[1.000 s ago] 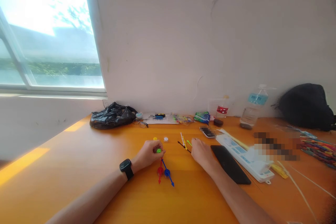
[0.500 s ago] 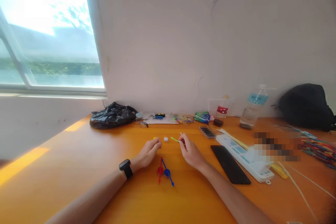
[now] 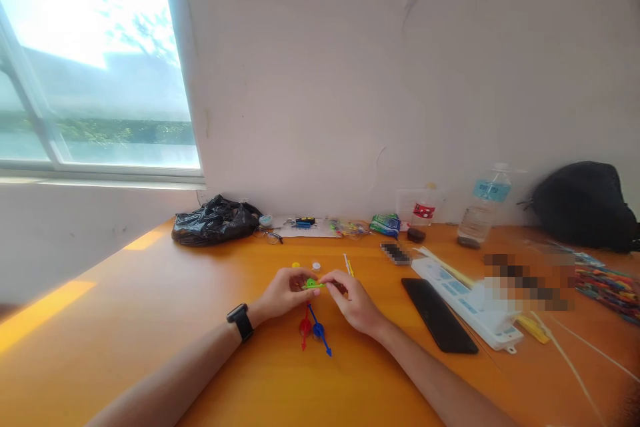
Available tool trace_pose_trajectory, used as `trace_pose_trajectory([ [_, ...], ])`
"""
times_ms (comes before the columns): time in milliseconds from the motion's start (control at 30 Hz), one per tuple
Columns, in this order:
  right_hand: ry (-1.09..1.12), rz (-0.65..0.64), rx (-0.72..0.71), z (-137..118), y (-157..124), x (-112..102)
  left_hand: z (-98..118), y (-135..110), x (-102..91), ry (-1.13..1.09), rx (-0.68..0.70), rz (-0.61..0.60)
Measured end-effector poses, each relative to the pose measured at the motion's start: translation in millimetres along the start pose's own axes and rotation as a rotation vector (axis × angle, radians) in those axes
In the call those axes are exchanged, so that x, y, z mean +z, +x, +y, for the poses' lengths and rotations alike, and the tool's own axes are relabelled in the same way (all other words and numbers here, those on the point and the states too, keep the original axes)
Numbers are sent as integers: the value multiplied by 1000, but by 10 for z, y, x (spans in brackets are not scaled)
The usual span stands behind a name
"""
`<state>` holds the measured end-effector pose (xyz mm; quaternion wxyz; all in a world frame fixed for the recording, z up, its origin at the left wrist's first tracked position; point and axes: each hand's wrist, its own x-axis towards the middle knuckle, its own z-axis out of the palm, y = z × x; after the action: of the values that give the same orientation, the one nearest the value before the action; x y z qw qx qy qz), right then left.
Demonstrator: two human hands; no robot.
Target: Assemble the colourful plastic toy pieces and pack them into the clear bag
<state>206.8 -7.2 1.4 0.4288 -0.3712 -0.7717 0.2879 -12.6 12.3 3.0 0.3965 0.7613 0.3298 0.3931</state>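
My left hand [image 3: 287, 290] is closed with a small round green disc [image 3: 311, 283] at its fingertips. My right hand [image 3: 354, 300] pinches a thin green arrow [image 3: 315, 287], which lies against the disc between both hands. Fingers hide part of both pieces. Just nearer to me on the table, a red arrow spinner [image 3: 305, 327] and a blue arrow spinner [image 3: 319, 329] lie side by side. Beyond my hands sit a yellow disc [image 3: 296, 265] and a white disc [image 3: 316, 266]. A white arrow [image 3: 345, 263] and a yellow arrow [image 3: 351, 268] lie beyond my right hand.
Along the wall stand a black plastic bag [image 3: 215, 221], glasses [image 3: 270, 236], a green snack packet [image 3: 385, 224], a cola bottle [image 3: 421, 221] and a water bottle [image 3: 477, 217]. To the right lie a black flat slab [image 3: 440, 315] and a white power strip [image 3: 463, 300].
My right hand has moved left and nearer to me, bringing the green arrow to my left hand. The green disc now shows in my left fingers. The white and yellow arrows are uncovered.
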Motion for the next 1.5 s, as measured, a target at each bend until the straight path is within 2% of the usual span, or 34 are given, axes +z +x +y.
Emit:
trace_pose_trajectory([
  [233, 39, -53, 40, 6, -36, 38, 31, -8, 6, 67, 48, 4],
  [467, 74, -27, 23, 43, -26, 45, -51, -5, 17, 163, 82, -7],
  [800, 64, -70, 26, -28, -29, 43, -34, -28, 39, 121, 84, -5],
  [933, 39, -93, 26, -18, -33, 40, -20, -36, 36, 109, 78, -21],
  [1500, -178, -39, -14, 48, -45, 31, -70, -28, 31, 141, 110, -4],
])
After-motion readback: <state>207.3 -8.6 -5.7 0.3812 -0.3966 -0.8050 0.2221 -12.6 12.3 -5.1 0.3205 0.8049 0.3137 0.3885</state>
